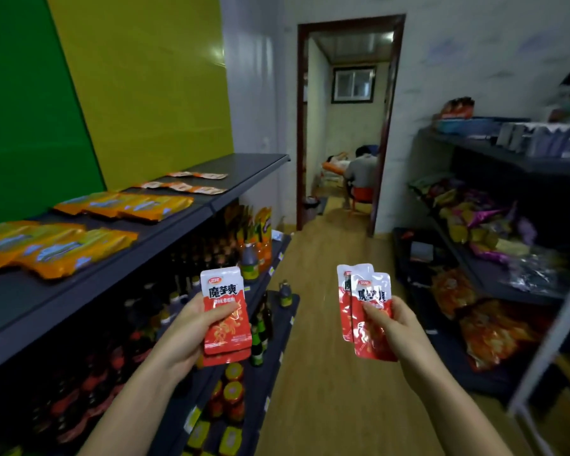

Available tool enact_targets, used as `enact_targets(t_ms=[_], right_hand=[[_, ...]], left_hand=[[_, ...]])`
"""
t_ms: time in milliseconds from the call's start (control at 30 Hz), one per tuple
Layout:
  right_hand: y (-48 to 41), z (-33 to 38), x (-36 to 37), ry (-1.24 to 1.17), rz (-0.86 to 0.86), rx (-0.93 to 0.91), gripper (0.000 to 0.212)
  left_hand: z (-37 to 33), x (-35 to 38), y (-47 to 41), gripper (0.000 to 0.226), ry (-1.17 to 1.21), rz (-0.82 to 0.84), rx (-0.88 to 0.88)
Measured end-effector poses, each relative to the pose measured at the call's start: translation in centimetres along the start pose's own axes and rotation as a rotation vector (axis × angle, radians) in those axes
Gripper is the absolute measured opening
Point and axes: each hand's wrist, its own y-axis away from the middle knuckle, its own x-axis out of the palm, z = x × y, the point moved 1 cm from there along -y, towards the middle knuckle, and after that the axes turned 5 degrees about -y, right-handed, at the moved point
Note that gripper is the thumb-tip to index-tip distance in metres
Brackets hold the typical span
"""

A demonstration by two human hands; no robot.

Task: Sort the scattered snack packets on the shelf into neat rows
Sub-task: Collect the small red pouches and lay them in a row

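The left hand [181, 330] has its grip clenched on small red-and-white foil snack packets [226, 315] — thumb across the front one, a second edge showing just behind it at the bottom. The right hand [397, 327] grasps two more of the same red-and-white sachets [369, 311], fanned so one overlaps the other. Both sets are held upright in the aisle above the wooden floor [329, 324], apart from any shelf.

To the left runs the dark grey metal top shelf [79, 291]. Near its front edge lie flat orange plastic snack bags [56, 246] in overlapping groups, and toward its far end — by the yellow wall panel [145, 87] — small orange-and-white packets [185, 186] lie in two short lines. Below it stand dark glass bottles [260, 327] and red-lidded jars [232, 393]. On the right, a second dark shelving unit [494, 153] carries heaps of mixed coloured bags [474, 218]. An open doorway [346, 126] faces the aisle.
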Motion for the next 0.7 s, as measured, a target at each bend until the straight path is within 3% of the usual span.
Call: enact_targets(t_ms=[400,700], right_hand=[[-22.3,-3.0,-1.4,-0.005,0.035,0.049,0.009],[-42.3,-3.0,-3.4,0.032,0.222,0.042,0.013]], left_hand=[[0.9,8.3,-21.7,0.025,-0.027,-0.017,-0.059],[-0.1,14.6,-38.1,0.029,-0.021,-0.164,-0.045]])
